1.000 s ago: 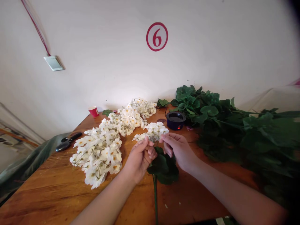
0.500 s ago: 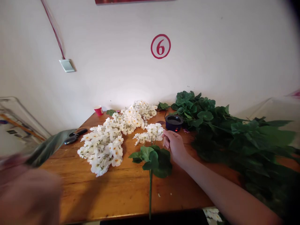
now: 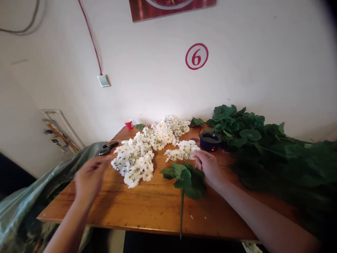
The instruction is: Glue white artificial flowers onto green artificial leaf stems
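**While our right grip (image 3: 206,167) curls against the white flower spray (image 3: 181,151), our left grip (image 3: 91,175) hangs open**

We cannot tell whether the right holds the spray, which lies on the counter (image 3: 131,207) beside it. White blossoms (image 3: 134,165) heap just right of the left.

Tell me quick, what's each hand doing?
Left hand: open, holding nothing.
Right hand: closed, seems to hold the flower stem.

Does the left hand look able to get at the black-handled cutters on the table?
Probably yes: the left hand hovers just below and left of the cutters, and the white flowers lie to their right, not between them.
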`<state>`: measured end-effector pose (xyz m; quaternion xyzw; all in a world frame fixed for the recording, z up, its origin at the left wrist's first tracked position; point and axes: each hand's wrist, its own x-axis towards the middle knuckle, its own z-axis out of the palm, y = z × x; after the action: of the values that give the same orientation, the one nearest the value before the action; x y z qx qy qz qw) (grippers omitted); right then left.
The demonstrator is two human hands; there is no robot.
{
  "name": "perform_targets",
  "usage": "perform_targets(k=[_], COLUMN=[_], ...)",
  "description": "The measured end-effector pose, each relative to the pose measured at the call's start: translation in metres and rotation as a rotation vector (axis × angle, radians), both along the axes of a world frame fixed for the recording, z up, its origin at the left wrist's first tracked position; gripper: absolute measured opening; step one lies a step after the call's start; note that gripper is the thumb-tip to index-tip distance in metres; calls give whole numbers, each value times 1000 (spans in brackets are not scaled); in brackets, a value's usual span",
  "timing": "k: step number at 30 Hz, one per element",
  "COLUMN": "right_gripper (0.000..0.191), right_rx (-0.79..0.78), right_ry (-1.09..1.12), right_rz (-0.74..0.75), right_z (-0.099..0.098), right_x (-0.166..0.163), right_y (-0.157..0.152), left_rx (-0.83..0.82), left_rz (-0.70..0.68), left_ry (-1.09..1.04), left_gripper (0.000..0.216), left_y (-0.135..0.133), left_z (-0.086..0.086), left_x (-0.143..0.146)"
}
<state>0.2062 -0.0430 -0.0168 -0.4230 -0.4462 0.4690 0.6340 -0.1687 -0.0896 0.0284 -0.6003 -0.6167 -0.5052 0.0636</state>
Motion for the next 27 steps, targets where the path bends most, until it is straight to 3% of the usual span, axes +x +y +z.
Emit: perform_targets(k=[4, 10, 18, 20, 23, 25, 27], right_gripper=[33, 35, 35, 36, 36, 36, 31], right_rx=[12, 30, 42, 54, 68, 81, 99], right_ry=[-28, -68, -88, -116, -152, -145, -99], right_rz=[15, 45, 60, 58, 39, 34, 57], right_z=[0, 0, 1, 1, 4, 5, 7], right_x=[1, 1, 1, 0, -1, -1, 0], right_y=[-1, -3, -5, -6, -7, -7, -5], left_rx=[-139, -298, -159, -25, 196, 228, 183], left_rz=[-268, -292, -353, -306, -230, -293, -408], left_ry=[393, 578, 713, 575, 95, -352, -635], left_gripper=[34, 33, 23, 20, 19, 21, 22], left_y=[21, 32, 17, 15, 17, 23, 32], left_z=[-21, -12, -8, -5, 10, 23, 34], left_x=[15, 46, 27, 28, 48, 77, 114])
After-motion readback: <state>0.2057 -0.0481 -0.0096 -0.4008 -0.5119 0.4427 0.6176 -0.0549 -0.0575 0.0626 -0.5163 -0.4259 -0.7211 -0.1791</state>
